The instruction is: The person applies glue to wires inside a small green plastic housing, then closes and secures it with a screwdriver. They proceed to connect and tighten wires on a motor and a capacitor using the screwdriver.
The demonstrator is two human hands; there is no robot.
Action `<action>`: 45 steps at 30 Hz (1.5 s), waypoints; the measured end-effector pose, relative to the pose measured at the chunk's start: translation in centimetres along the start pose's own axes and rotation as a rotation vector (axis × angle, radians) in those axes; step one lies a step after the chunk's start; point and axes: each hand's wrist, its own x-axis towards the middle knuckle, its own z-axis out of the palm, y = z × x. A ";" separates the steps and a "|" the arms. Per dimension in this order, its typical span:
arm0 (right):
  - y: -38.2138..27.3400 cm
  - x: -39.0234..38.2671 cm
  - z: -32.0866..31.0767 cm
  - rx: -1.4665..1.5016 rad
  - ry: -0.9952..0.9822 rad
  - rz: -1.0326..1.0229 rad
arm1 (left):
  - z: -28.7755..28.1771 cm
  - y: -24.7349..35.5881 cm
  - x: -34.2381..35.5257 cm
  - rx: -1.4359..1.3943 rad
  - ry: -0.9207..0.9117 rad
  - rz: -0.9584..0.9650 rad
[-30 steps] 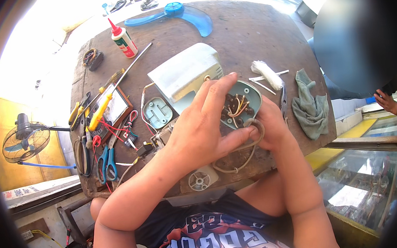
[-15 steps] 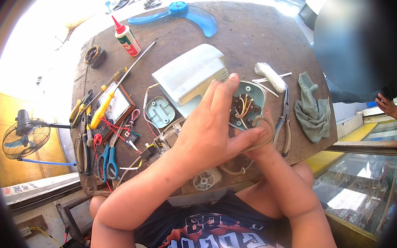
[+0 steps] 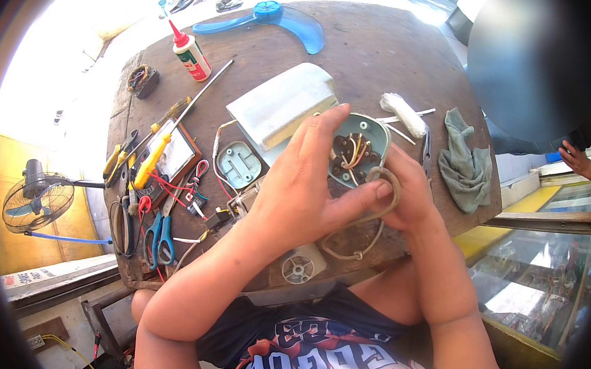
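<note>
A grey-green rounded housing [image 3: 365,124], with a dark switch [image 3: 357,157] and several thin wires inside, is gripped between my hands. My left hand [image 3: 289,185] comes across its left side, fingers extended toward the upper rim. Its thumb presses on the beige cord [image 3: 389,178], which loops at the housing's lower edge. My right hand [image 3: 408,189] is curled round the housing from the right, some fingers hidden behind it. Beyond my left hand lies a white casing [image 3: 282,102], and beside it a small grey-green cover [image 3: 239,164].
Screwdrivers [image 3: 153,161], blue-handled scissors [image 3: 158,240] and red wires lie at the left. A glue bottle [image 3: 192,57] and blue fan blade [image 3: 302,32] are at the back. A grey cloth [image 3: 464,160] lies right. A person's hand [image 3: 576,159] shows at far right.
The housing has shifted slightly left and turned a little in my hands. My right hand has risen along its right side, with more fingers showing. The pliers at the right are now mostly hidden.
</note>
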 end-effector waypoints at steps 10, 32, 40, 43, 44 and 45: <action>0.7 0.0 0.1 -0.742 0.102 -0.431 | -1.2 0.9 0.4 -0.120 -0.082 -0.165; -2.1 0.0 -3.7 -0.092 -0.029 0.292 | -1.1 0.4 0.4 -0.074 -0.265 0.149; -0.5 -0.5 -1.6 -0.326 0.067 -0.178 | -0.5 0.4 0.0 0.003 -0.061 -0.050; 1.0 0.0 -1.8 -0.497 0.002 -0.351 | -0.3 0.1 0.2 -0.006 -0.018 -0.033; 1.5 0.2 -1.9 -0.485 -0.028 -0.393 | -0.4 0.1 0.2 -0.025 -0.015 -0.029; 2.1 0.5 -1.9 -0.462 -0.055 -0.441 | -0.4 0.1 0.2 -0.021 -0.024 -0.038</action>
